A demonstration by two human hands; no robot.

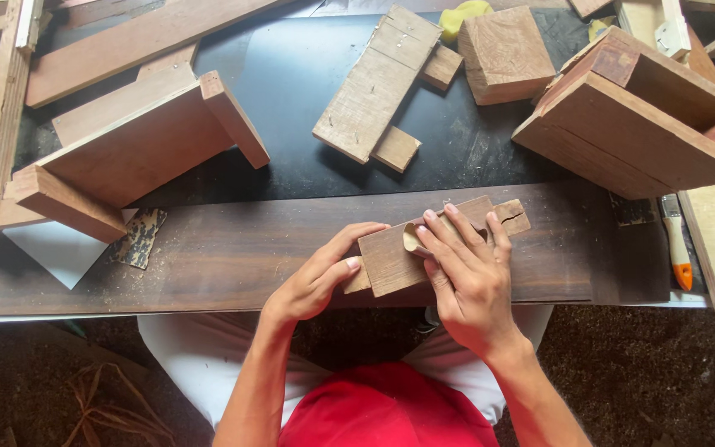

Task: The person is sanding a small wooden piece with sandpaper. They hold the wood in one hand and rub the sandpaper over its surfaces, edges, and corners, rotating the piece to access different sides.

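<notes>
A small flat wooden piece (391, 257) lies on a long dark plank (233, 248) at the bench's near edge. My left hand (316, 277) grips its left end, thumb along the top edge. My right hand (465, 273) lies flat on it, fingers pressing a small tan scrap (411, 240), seemingly sandpaper, against the wood. The right end of the piece (513, 217) sticks out past my fingers.
A wooden bracket assembly (134, 149) sits at the left, an open wooden box (647, 116) at the right. Loose boards (378, 83) and a block (505, 54) lie behind. A brush with an orange handle (676, 240) rests at the right. A worn sandpaper piece (138, 238) lies left.
</notes>
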